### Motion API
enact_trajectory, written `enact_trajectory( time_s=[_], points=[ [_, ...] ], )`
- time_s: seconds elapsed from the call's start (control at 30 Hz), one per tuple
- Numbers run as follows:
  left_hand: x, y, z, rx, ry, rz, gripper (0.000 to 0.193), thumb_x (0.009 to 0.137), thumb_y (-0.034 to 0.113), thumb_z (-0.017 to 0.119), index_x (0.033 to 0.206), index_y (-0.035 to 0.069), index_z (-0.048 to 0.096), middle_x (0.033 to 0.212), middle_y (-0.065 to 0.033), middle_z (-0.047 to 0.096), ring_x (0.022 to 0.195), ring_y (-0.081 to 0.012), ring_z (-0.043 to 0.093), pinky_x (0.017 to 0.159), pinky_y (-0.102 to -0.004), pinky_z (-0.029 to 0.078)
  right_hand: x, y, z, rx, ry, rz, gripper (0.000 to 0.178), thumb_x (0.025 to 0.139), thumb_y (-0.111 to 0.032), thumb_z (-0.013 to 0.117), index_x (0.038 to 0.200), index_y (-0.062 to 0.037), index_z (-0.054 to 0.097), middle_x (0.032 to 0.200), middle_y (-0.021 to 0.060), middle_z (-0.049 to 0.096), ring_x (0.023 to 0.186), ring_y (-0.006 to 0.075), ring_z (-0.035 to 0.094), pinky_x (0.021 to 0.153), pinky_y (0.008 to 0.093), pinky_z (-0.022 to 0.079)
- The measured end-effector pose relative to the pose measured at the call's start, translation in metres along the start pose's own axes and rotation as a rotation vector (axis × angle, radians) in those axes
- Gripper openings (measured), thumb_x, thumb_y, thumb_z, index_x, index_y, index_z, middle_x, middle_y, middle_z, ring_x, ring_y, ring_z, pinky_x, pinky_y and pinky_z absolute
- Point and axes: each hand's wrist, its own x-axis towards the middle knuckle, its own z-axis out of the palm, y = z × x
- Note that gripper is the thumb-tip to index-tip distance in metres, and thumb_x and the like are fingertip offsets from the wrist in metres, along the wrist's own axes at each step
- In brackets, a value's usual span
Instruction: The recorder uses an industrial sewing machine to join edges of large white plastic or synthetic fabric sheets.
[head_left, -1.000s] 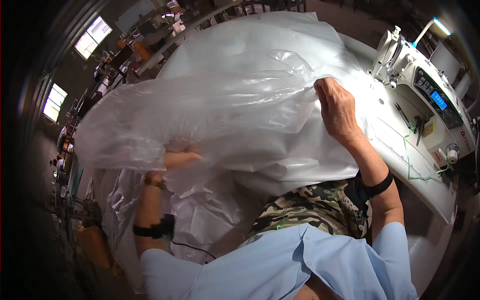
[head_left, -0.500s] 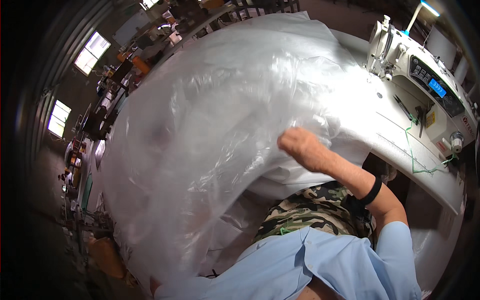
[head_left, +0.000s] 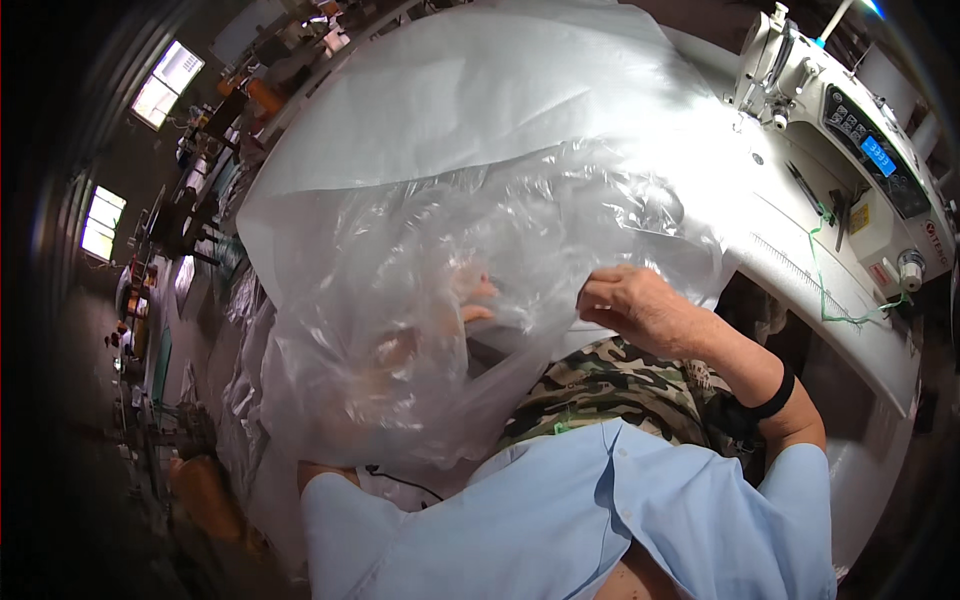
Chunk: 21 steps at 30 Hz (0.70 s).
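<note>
A thin clear plastic sheet [head_left: 400,240] lies crumpled in loose folds in front of me. My left hand [head_left: 465,305] is beneath it, seen hazily through the film, with its fingers apart. Close to the right part of the film, my right hand [head_left: 640,308] has its fingers curled in a pinch on the plastic's edge. Beneath and beyond the film spreads a large smooth whitish sheet [head_left: 480,85], which covers much of the table.
A white sewing machine [head_left: 830,130] with a lit blue display stands at the right on a white table [head_left: 790,265] with a printed scale. Scissors-like dark tools [head_left: 808,190] and green thread [head_left: 822,275] lie beside it. Cluttered benches [head_left: 200,200] line the left.
The clear film has come down toward me, baring the whitish sheet behind it. My left hand has moved up and inward under the film. My right hand has shifted slightly right.
</note>
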Motion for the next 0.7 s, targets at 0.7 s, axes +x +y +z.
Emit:
enact_trajectory(
  time_s=[0.7],
  points=[
    [-0.132, -0.147, -0.218, -0.365, 1.273, -0.300, 0.023, 0.096, 0.012, 0.051, 0.108, 0.003, 0.068, 0.099, -0.0069, 0.068, 0.085, -0.0199, 0.065, 0.078, -0.0324, 0.052, -0.108, -0.002, -0.038, -0.288, 0.405, 0.051, 0.019, 0.076, 0.008, 0.066, 0.088, -0.0008, 0.055, 0.092, 0.0120, 0.065, 0.082, 0.0296, 0.062, 0.073, 0.0372, 0.050]
  ],
)
